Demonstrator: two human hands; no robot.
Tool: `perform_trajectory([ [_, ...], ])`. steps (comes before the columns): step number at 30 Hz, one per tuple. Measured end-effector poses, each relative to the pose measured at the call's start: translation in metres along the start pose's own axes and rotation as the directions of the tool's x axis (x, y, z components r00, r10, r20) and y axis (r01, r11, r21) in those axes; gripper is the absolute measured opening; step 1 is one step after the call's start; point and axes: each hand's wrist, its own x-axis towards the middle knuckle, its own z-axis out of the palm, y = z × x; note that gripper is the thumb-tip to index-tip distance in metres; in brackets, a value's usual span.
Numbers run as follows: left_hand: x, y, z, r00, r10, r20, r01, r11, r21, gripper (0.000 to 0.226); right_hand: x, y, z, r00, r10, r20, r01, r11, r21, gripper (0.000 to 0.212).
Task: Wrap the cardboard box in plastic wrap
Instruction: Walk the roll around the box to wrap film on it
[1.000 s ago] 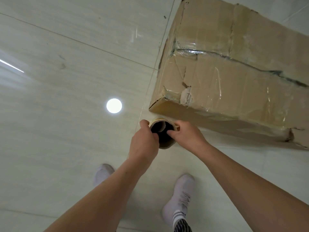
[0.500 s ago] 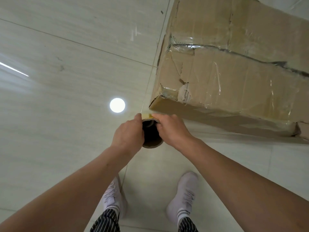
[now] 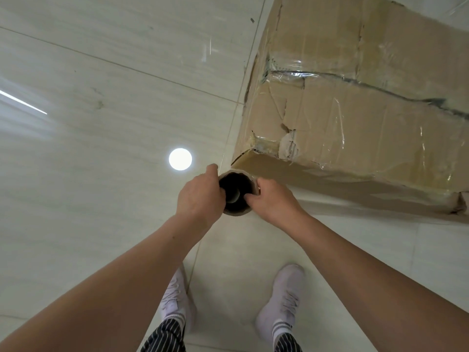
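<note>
Your left hand and right hand both grip the top of the wrap roll, fingers curled on its rim. The cardboard box stands just beyond your right hand. If you pull unevenly past its torn corner, the film may catch and tear.

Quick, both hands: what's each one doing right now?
Left hand: grips the wrap roll.
Right hand: grips the same roll.
</note>
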Motion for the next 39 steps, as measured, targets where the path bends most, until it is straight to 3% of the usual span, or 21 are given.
perform_trajectory([
  [5,0.013,0.000,-0.009,0.983,0.172,0.057,-0.181,0.958,0.223,0.037,-0.002,-0.009,0.000,0.995,-0.092,-0.025,0.089,0.992,-0.093,0.022],
  [8,0.013,-0.007,-0.013,0.977,0.189,0.098,-0.209,0.938,0.275,0.037,0.000,-0.020,-0.002,0.985,-0.161,-0.056,0.155,0.983,-0.099,0.028],
  [14,0.012,-0.021,-0.026,0.999,0.049,0.009,-0.050,0.987,0.153,0.019,0.005,-0.049,0.001,0.966,-0.235,-0.108,0.241,0.970,0.037,0.035],
  [19,0.022,-0.023,-0.030,0.997,-0.079,-0.017,0.079,0.997,-0.014,0.019,0.017,-0.052,0.003,0.979,-0.142,-0.147,0.176,0.952,0.250,0.042],
  [28,0.046,-0.020,-0.043,0.998,-0.047,0.045,0.050,0.997,-0.063,0.031,0.013,-0.059,0.000,0.980,-0.056,-0.189,0.074,0.993,0.087,0.024],
  [35,0.071,-0.017,-0.065,0.991,-0.105,0.085,0.116,0.984,-0.132,0.026,0.019,-0.078,-0.010,0.965,-0.105,-0.239,0.154,0.968,0.196,0.027],
  [39,0.082,-0.008,-0.070,0.992,-0.114,0.062,0.122,0.981,-0.149,0.028,0.001,-0.058,-0.010,0.948,-0.135,-0.289,0.204,0.953,0.225,0.047],
])
